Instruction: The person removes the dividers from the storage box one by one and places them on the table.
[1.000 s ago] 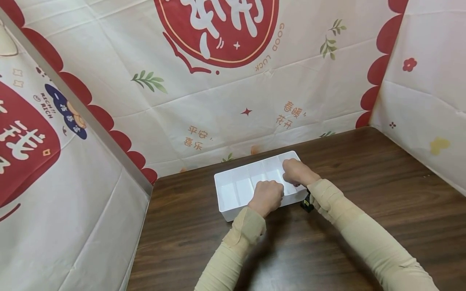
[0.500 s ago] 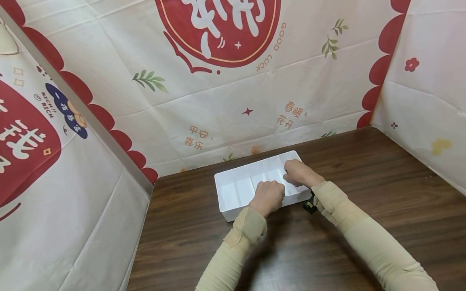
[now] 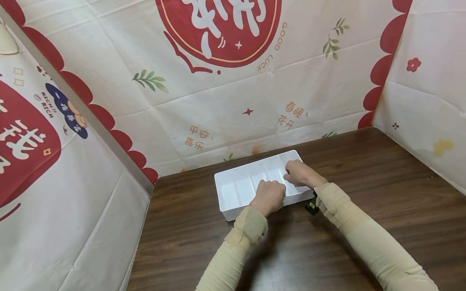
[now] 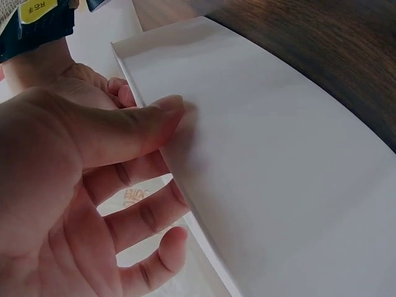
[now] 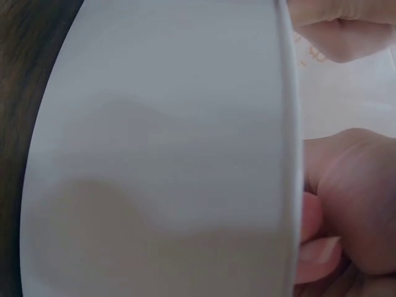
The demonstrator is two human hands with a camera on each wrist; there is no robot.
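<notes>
A white rectangular box [image 3: 233,213] with inner dividers stands on the table, its visible compartments bare. My left hand [image 3: 268,196] grips the near rim from above; in the left wrist view its thumb [image 4: 154,124] presses the outer wall [image 4: 278,142] and its fingers lie behind, inside the box. Over the right end hovers my right hand [image 3: 301,173], curled. The right wrist view shows its fingertips [image 5: 320,253] right behind the rim, on the inner side of the white wall [image 5: 161,142]; I cannot tell whether those fingers hold anything.
Dark wood-grain table [image 3: 182,242] around the box. White printed cloth walls [image 3: 225,117] rise behind it and at both sides, close behind the box. A black wrist device [image 3: 312,207] with a yellow label hangs under the right wrist.
My right hand and forearm have shifted slightly to the right along the near rim, showing a little more of the box's near right corner. The left hand stays almost in place.
</notes>
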